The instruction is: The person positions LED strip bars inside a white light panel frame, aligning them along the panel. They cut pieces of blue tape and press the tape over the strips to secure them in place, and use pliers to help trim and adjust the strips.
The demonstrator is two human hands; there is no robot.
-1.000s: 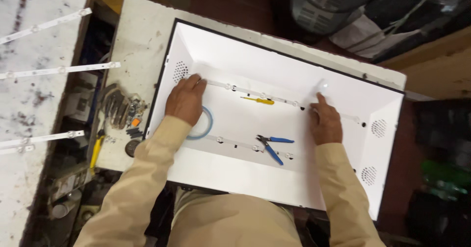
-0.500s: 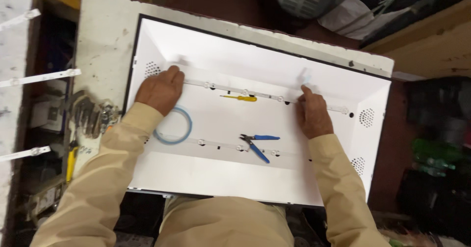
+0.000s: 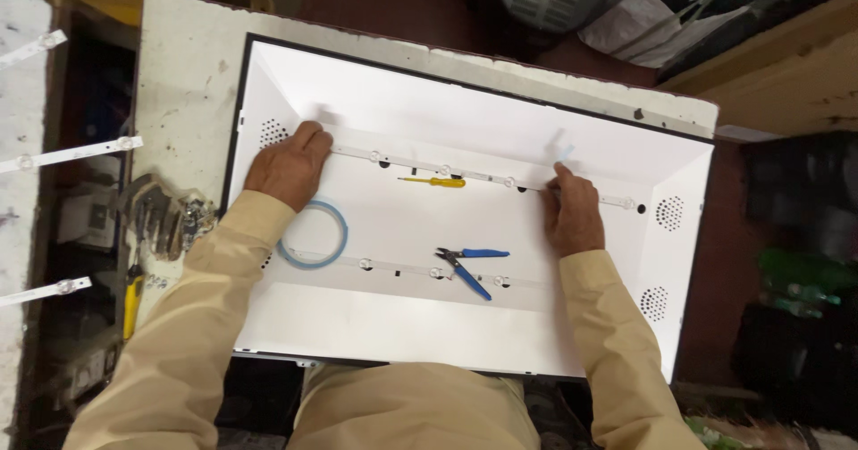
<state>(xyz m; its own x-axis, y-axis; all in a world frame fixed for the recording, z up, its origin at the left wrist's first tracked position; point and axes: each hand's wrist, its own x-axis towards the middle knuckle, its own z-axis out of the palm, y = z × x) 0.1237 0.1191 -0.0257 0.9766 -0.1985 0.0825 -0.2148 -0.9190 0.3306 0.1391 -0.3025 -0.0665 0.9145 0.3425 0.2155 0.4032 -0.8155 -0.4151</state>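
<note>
A white, black-rimmed tray-like panel (image 3: pixel 465 110) lies on the bench. Across its upper half runs a thin white light strip (image 3: pixel 420 167) with small round lenses. My left hand (image 3: pixel 288 166) presses on the strip's left end. Further right, my right hand (image 3: pixel 574 210) rests fingers-down on the same strip, beside a small pale tab (image 3: pixel 561 149) sticking up. A second light strip (image 3: pixel 402 269) lies lower in the panel. Between the hands lie a yellow screwdriver (image 3: pixel 435 182), blue-handled pliers (image 3: pixel 466 267) and a blue tape ring (image 3: pixel 312 234).
The white worktop (image 3: pixel 183 84) carries the panel. Loose white light strips (image 3: pixel 67 155) lie on a grey surface at left. A heap of metal tools (image 3: pixel 161 218) and a yellow-handled tool (image 3: pixel 131 298) sit by the panel's left edge. Dark clutter fills the right side.
The view has shifted, so the panel sits further right in the frame. Both hands stay on the upper light strip; the tools inside have not moved.
</note>
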